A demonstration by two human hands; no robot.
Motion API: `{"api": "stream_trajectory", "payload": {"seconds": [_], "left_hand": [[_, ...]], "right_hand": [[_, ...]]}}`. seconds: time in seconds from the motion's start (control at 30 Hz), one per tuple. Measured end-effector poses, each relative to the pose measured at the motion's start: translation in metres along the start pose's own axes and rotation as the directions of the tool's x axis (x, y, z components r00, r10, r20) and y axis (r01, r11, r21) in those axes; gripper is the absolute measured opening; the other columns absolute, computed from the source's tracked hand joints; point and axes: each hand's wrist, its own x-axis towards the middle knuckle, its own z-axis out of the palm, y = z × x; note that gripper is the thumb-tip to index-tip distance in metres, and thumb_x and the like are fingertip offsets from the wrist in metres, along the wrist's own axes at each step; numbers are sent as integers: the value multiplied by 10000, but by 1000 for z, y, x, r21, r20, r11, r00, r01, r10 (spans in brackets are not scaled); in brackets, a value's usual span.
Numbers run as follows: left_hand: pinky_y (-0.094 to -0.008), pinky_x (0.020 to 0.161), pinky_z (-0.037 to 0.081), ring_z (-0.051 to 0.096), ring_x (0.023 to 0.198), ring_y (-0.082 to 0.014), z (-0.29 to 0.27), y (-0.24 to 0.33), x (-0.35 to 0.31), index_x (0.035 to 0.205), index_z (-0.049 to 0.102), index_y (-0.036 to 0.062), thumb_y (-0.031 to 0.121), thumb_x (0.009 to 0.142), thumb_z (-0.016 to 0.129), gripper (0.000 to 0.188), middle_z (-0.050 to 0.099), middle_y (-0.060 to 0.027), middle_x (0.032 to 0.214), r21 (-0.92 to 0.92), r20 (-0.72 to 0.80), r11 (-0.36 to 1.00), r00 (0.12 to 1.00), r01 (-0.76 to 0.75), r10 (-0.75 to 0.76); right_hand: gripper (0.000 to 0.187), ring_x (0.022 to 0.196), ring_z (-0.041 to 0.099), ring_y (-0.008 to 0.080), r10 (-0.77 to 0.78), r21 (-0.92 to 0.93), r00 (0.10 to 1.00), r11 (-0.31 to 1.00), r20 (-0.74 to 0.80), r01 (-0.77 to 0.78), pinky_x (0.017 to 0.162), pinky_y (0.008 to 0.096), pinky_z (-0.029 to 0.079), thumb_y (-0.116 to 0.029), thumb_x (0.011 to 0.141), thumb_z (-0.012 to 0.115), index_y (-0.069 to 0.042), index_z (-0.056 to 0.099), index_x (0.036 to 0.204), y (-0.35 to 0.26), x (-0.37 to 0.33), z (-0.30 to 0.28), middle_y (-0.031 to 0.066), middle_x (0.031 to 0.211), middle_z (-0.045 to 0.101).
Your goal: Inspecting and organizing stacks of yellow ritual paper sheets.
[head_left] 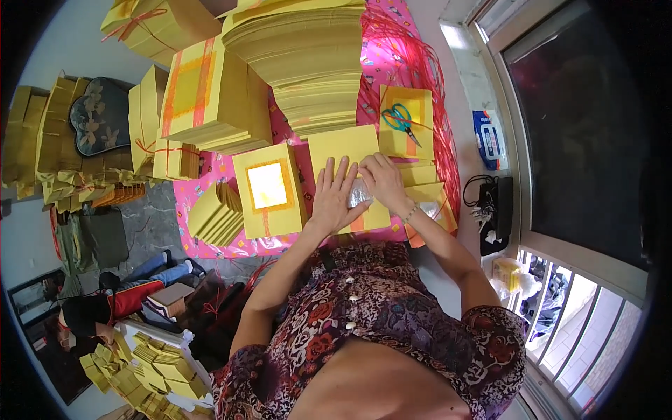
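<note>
In front of me lies a stack or sheet of yellow paper with a shiny silver patch and an orange stripe low on it. My left hand rests flat on this paper, fingers stretched out and a little apart, thumb beside the silver patch. My right hand is on the paper's right side, its fingers bent and drawn together; what they pinch, if anything, is hidden. Just left lies a yellow stack topped by a bright, glaring square with an orange border. Teal-handled scissors lie on a yellow packet beyond my right hand.
Tall yellow paper stacks and a tied bundle stand at the back of the pink-covered table. Red strings trail along its right edge. A fanned yellow bundle sits left. Another person is at lower left; a window is right.
</note>
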Motion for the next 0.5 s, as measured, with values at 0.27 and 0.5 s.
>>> {"api": "stream_trajectory", "payload": {"seconds": [0.27, 0.5], "left_hand": [[-539, 1205, 183, 172, 1507, -420, -8, -22, -6, 1552, 306, 54, 625, 871, 596, 935, 232, -220, 1618, -57, 17, 997, 998, -53, 54], [-541, 1207, 172, 172, 1505, -429, -7, -24, -9, 1553, 296, 51, 624, 872, 601, 941, 245, -236, 1608, -51, 3, 997, 998, -57, 57]], "right_hand": [[129, 878, 588, 316, 106, 97, 991, 989, 79, -113, 747, 428, 490, -154, 895, 670, -71, 573, 920, 7, -3, 0, 106, 873, 558], [145, 892, 583, 323, 63, 45, 995, 997, 75, -66, 756, 433, 491, -161, 902, 669, -74, 559, 943, 9, -5, 5, 103, 889, 549]]}}
